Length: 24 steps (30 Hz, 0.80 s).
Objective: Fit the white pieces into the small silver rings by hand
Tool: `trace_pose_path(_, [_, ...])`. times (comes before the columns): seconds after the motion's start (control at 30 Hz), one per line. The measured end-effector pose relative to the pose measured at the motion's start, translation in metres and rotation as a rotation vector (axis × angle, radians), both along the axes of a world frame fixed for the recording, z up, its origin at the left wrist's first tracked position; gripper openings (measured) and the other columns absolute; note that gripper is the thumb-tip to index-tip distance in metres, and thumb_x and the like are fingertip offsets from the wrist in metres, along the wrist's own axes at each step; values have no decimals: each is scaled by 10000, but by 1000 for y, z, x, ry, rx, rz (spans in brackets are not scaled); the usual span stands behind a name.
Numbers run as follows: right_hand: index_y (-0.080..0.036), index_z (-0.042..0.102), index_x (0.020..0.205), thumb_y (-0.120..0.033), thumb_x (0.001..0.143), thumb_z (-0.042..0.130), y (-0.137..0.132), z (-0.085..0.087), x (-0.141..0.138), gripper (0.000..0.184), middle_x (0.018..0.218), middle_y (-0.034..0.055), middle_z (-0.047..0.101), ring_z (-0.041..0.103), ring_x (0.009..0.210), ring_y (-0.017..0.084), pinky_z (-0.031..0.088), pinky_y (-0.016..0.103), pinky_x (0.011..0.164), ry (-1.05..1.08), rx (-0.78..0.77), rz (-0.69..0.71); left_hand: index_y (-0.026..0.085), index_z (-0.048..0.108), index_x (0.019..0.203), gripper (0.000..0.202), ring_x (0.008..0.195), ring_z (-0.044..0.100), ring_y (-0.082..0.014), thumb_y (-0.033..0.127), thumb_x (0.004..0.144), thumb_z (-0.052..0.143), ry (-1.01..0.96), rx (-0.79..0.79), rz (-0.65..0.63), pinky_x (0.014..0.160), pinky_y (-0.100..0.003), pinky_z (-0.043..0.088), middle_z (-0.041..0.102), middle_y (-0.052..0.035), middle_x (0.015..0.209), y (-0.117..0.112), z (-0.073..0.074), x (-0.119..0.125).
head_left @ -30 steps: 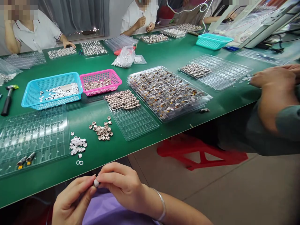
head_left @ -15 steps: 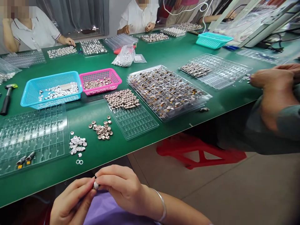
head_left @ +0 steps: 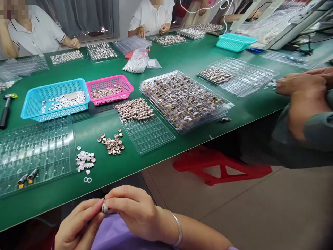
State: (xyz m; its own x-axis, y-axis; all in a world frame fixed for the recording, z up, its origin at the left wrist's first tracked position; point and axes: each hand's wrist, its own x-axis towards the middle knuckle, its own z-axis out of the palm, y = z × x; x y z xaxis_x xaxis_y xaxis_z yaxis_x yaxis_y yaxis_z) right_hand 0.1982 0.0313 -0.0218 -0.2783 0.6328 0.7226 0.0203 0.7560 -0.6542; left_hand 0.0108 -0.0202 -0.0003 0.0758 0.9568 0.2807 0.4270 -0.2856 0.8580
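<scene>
My left hand (head_left: 75, 224) and my right hand (head_left: 132, 210) meet below the table's near edge, over my purple lap. Both pinch one small white and metal part (head_left: 104, 207) between their fingertips. A silver bangle (head_left: 178, 227) circles my right wrist. On the green table (head_left: 182, 59) just beyond lie a heap of small white rings (head_left: 85, 160) and a heap of brownish metal caps (head_left: 113, 144). A clear tray (head_left: 145, 123) holds rows of pinkish cone-shaped parts at its far end.
A blue basket (head_left: 33, 104) and a pink basket (head_left: 109, 90) hold small parts. A full clear tray (head_left: 183, 100) sits at centre, an empty-looking one (head_left: 36, 149) at left. A co-worker's hands (head_left: 301, 86) work at right; other people sit across. A red stool (head_left: 221, 166) stands below.
My hands have stayed pinched on the small part and sunk slightly in the view. The co-worker's hands at right shifted a little.
</scene>
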Motion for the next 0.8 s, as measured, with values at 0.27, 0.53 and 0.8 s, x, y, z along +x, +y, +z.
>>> trace_pose_path(0.27, [-112,646,1069,-63,947,480,1,4,1,212,920,110,708,691,845,147,613,208,754,-35,29,-14,258,724,1094,295,862,746,-157,114,843,667,136,72,-54,791,-196,607,751,-26,1057,0,4,-2])
trace_pose_path(0.53, [-110,644,963,-4,897,437,1,10,-2,242,840,98,681,646,743,145,588,215,673,-106,8,-35,233,712,1086,273,824,730,-122,108,851,654,189,124,14,802,-169,591,731,-16,1019,-4,5,3])
trace_pose_path(0.8, [-104,635,849,4,866,405,-1,16,-2,255,745,98,656,582,645,163,547,257,601,-259,84,-103,183,690,1106,297,863,730,-133,69,834,660,309,209,-12,822,-174,584,721,-48,1053,-4,5,4])
